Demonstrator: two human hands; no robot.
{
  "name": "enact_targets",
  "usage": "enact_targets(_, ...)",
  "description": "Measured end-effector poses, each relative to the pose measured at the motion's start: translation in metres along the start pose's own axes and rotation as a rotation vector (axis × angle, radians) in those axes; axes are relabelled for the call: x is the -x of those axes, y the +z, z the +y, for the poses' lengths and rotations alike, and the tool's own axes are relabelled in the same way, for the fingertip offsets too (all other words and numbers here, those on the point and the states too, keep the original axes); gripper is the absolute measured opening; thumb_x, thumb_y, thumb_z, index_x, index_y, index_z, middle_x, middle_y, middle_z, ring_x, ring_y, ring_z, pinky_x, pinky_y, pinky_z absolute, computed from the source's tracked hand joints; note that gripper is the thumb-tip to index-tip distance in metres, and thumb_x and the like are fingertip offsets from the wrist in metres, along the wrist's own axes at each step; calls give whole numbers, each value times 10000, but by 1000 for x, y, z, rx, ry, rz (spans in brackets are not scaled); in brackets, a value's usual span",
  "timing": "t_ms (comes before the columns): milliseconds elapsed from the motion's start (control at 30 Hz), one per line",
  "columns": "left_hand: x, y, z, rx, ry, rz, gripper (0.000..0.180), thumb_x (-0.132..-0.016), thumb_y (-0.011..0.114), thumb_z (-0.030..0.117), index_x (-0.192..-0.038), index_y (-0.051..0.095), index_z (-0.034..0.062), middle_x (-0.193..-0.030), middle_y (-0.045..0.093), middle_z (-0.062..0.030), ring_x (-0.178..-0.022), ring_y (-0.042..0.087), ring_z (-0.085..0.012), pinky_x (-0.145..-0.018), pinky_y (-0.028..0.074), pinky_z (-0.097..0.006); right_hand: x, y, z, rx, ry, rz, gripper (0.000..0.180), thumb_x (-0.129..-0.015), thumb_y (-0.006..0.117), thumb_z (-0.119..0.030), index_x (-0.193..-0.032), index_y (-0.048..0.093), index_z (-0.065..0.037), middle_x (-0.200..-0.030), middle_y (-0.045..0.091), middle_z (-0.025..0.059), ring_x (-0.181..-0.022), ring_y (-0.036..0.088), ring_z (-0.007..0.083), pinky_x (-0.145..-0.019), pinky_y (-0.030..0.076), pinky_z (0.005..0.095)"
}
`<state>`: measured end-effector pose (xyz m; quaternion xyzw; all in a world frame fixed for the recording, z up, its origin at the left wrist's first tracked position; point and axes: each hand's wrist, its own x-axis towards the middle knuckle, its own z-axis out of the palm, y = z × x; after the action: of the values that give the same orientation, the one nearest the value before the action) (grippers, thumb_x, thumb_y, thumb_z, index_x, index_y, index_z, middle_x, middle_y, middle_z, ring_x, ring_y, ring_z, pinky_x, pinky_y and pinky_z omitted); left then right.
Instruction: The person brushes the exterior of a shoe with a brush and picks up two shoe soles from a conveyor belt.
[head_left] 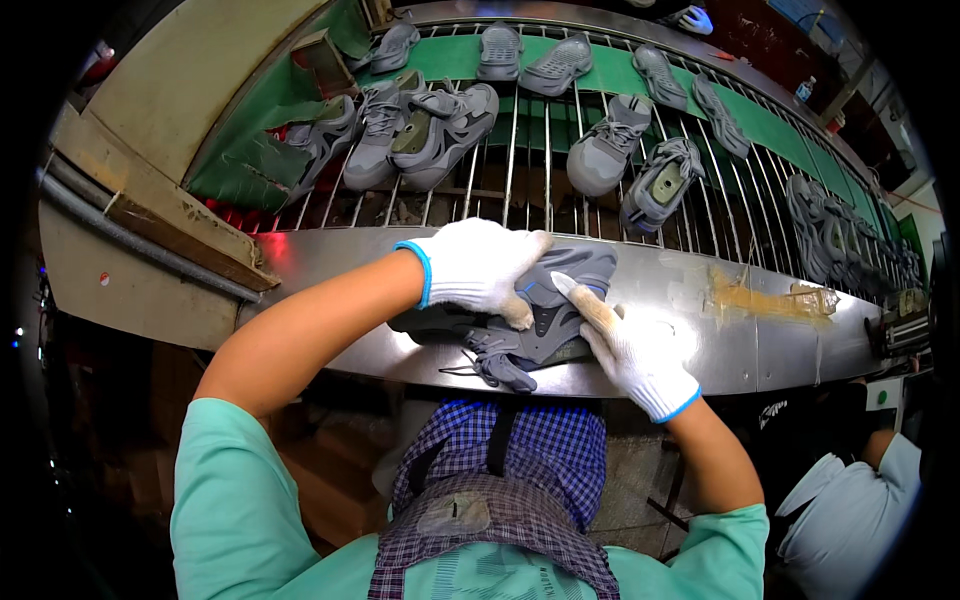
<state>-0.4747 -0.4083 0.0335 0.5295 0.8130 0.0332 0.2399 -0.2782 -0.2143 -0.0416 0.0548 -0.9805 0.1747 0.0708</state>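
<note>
A grey sneaker (540, 345) lies tilted on its side over the metal ledge, its laces hanging toward me. My left hand (480, 265), in a white knit glove with a blue cuff, is closed around the sneaker from the left, thumb on its upper. Also gloved, my right hand (635, 350) grips the sneaker's right side, one finger stretched along the sole edge. A small pale tip shows at that finger's end; whether it is a tool or the fingertip I cannot tell. The fingers beneath the sneaker are hidden.
Beyond the metal ledge (700, 340) runs a rack of metal rods (548, 160) with a green strip. Several grey sneakers (440, 135) and grey soles (557, 65) rest there; more stand clustered at right (825, 230). Yellowish tape (770, 298) sticks to the ledge. Another person (850, 510) is at lower right.
</note>
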Motion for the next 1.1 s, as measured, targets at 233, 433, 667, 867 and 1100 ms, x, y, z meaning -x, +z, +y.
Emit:
enact_targets(233, 2, -12, 13, -10, -83, -40, 1057, -712, 919, 493, -1529, 460, 4, -1216, 733, -287, -1095, 732, -464, -947, 594, -491, 5, 20, -27, -103, 16, 98, 684, -1028, 645, -153, -1655, 422, -311, -862, 694, 234, -679, 709, 378, -626, 599, 477)
enact_targets(433, 1, 29, 26, -64, 105, 330, 1201, -672, 945, 464, -1606, 363, -18, -1528, 540, -287, -1365, 587, -444, -1128, 502, -489, 54, 18, -35, -412, 356, 200, 507, -1015, 672, -160, -1516, 599, -122, -1214, 750, 204, -984, 775, 283, -892, 615, 392)
enact_targets(667, -34, 47, 53, -225, -53, 382, 1315, -627, 929, 557, -1630, 311, -28, -1473, 532, -262, -1267, 617, -431, -1063, 525, -506, 20, 51, -34, -867, 534, 363, 543, -1055, 593, -204, -1573, 515, -58, -1465, 673, 157, -1230, 721, 331, -1059, 566, 421)
enact_targets(867, -47, 41, 54, -177, -115, 388, 1238, -638, 925, 545, -1600, 370, -2, -1344, 588, -234, -1239, 635, -412, -1017, 549, -504, 6, 117, 2, -1002, 400, 598, 535, -1047, 611, -148, -1555, 526, -4, -1439, 675, 178, -1228, 712, 336, -1084, 551, 426)
enact_targets(1100, -43, 34, 52, -154, -138, 370, 1139, -636, 943, 525, -1531, 447, 22, -1291, 607, -223, -1179, 671, -411, -984, 579, -504, -6, 53, -28, -1369, 605, 299, 571, -1024, 618, -104, -1578, 507, -19, -1530, 608, 181, -1275, 677, 290, -1011, 571, 395)
